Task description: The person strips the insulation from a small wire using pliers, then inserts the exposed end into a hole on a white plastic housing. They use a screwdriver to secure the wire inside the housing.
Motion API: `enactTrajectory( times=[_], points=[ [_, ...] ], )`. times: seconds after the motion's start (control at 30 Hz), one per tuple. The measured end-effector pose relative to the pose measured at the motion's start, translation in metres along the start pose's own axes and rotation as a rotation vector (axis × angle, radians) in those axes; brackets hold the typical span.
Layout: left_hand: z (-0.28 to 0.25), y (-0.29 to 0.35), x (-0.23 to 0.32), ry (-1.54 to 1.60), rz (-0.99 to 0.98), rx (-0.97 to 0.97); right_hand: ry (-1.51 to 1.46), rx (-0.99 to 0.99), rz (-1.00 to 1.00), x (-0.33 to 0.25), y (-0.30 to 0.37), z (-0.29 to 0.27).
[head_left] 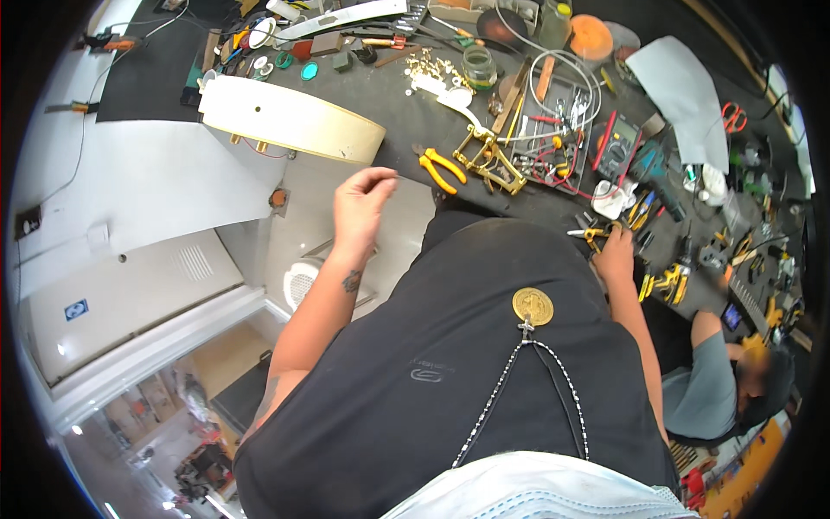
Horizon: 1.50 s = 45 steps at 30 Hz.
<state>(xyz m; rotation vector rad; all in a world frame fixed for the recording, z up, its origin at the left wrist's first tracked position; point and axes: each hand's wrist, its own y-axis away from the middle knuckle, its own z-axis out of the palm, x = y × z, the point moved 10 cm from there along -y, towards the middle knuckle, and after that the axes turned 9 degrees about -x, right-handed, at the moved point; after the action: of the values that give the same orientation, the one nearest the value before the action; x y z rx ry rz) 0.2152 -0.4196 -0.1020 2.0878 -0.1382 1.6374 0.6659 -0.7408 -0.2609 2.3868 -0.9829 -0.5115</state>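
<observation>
My left hand (360, 208) is raised in front of the bench, near the end of a long cream-coloured curved housing (294, 117). Its fingers are curled and pinched together; whatever they may hold is too small to see. Down at the bench's front edge, my right hand (615, 253) is closed around small yellow-handled pliers (593, 235) with silver jaws pointing left. Orange-handled pliers (441, 169) lie between my hands, next to a brass-coloured metal frame (489, 162).
Beyond lie a glass jar (479, 67), small brass parts (427, 66), a looped pale tube (596, 91) and a red multimeter (616, 145). A teal power tool (657, 177) is to the right. A co-worker in a grey sleeve (702, 394) sits at lower right.
</observation>
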Motion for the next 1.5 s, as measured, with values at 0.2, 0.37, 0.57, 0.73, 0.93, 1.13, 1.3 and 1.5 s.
enactTrajectory(
  times=[0.2, 0.37, 0.57, 0.73, 0.93, 1.13, 1.3, 1.5],
  points=[
    [-0.044, 0.006, 0.004, 0.362, -0.095, 0.141, -0.005, 0.045, -0.016, -0.005, 0.009, -0.012],
    [-0.016, 0.002, 0.014, 0.523, -0.155, 0.093, 0.033, 0.099, -0.102, -0.010, 0.017, -0.026],
    [0.035, -0.006, 0.030, 0.693, -0.204, -0.070, -0.148, 0.038, -0.173, 0.012, 0.026, -0.051],
    [0.112, -0.004, 0.065, 0.741, -0.211, -0.286, -0.834, -0.297, -0.249, -0.020, 0.057, -0.092],
    [0.201, 0.011, 0.132, 0.721, -0.145, -0.504, -1.129, -0.572, -0.547, -0.172, 0.110, -0.152],
    [0.218, 0.008, 0.149, 0.667, -0.124, -0.509, -1.168, -0.585, -0.612, -0.192, 0.105, -0.148],
    [0.221, 0.009, 0.146, 0.662, -0.110, -0.495, -1.194, -0.613, -0.569, -0.189, 0.105, -0.146],
    [0.220, 0.007, 0.148, 0.664, -0.069, -0.478, -1.189, -0.599, -0.563, -0.191, 0.102, -0.147]
  ],
)
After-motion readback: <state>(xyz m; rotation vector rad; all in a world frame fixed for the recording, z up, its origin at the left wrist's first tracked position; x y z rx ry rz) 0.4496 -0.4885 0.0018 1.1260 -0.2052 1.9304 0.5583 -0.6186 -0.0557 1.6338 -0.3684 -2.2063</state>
